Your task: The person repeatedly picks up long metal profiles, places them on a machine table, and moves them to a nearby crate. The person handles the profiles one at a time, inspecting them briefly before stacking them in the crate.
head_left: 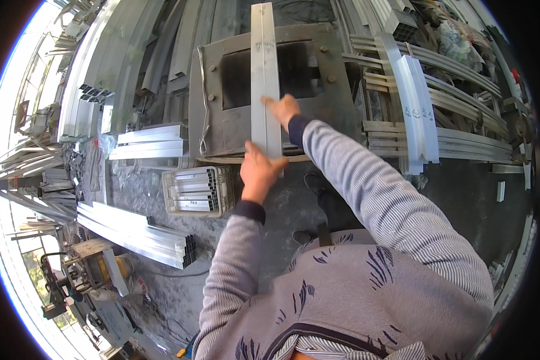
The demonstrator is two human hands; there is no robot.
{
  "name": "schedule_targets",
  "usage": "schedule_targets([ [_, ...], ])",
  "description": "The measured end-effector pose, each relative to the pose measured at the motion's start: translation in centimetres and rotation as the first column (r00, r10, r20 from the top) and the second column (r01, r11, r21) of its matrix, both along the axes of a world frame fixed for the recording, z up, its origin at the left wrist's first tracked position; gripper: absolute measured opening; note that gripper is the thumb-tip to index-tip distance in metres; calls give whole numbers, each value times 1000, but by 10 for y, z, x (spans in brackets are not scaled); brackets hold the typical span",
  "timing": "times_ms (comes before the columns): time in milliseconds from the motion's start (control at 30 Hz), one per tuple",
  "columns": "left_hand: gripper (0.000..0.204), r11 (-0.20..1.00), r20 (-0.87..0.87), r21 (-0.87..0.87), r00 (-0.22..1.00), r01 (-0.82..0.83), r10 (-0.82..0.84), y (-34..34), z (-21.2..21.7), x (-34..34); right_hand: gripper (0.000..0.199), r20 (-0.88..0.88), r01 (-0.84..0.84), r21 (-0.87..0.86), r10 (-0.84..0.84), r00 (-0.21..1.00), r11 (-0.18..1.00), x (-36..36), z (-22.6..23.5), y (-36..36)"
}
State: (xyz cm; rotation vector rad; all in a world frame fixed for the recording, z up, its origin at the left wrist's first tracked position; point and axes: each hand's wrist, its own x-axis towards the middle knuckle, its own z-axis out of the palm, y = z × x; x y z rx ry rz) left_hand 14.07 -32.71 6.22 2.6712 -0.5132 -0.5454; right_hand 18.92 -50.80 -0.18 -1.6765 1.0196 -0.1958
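A long silver aluminium profile [265,66] with a lengthwise seam lies across a dark metal stand [234,129], pointing away from me. My left hand [259,171] grips its near end, thumb and forefinger spread across the width. Farther up, my right hand [283,112] is at the profile's right edge, with a finger laid over its top face and the thumb raised. The other fingers of that hand are partly hidden. Faint handwritten marks show on the far part of the profile.
Bundles of metal profiles [117,66] stand far left. A crate of short pieces [227,189] and stacked tubes [141,231] sit on the floor at left. Racked bars [471,141] and a white profile [419,114] are at right. A machine [90,267] stands lower left.
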Motion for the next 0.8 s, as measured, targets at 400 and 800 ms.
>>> schedule_targets([
  [400,87,997,-35,-73,999,-18,15,22,-27,-61,94,-215,-78,30,83,973,996,-75,7,18],
  [800,89,999,-88,18,995,-51,52,145,-41,-166,103,-245,-308,68,316,917,949,-177,-14,127],
])
